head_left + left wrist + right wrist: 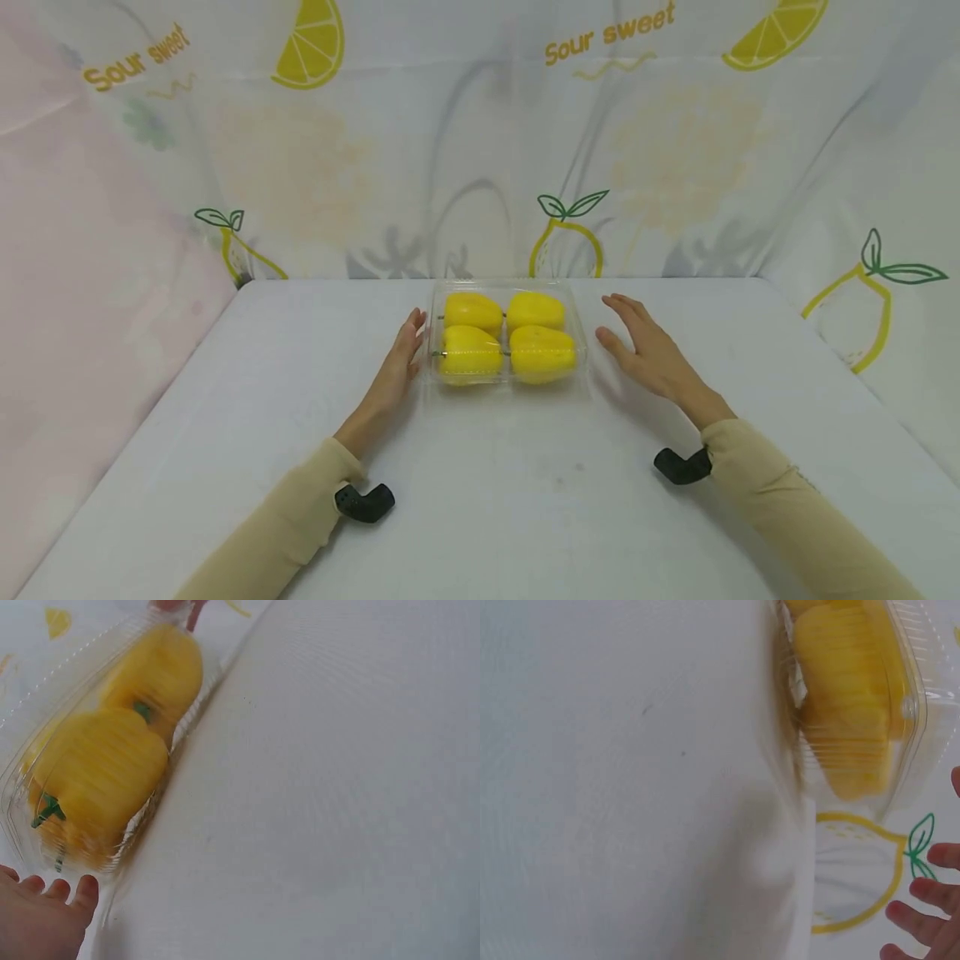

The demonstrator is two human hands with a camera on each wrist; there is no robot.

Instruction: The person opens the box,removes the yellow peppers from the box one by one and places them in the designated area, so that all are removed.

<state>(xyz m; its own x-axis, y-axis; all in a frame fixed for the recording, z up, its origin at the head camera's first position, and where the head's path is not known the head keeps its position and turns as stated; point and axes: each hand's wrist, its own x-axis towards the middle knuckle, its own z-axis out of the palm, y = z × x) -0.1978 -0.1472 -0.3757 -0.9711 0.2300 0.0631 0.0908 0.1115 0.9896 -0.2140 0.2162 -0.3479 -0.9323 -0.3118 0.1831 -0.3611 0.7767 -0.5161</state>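
Note:
A clear plastic clamshell box (459,284) holds several yellow bell peppers (543,353) with green stems, and its lid is closed over them. My left hand (395,367) is beside the box's left wall, its fingertips right at the plastic and its fingers fairly straight. To the right of the box, a gap away from it, my right hand (654,354) hovers with fingers spread and thumb apart. In the right wrist view the fingers (919,924) hold nothing. The left wrist view shows the left fingertips (86,889) by the box's near end.
The box stands toward the back of a white table (495,500). Behind it hangs a white cloth (480,125) printed with lemons and "Sour sweet" lettering. Each sleeve has a black wrist camera (366,503) attached.

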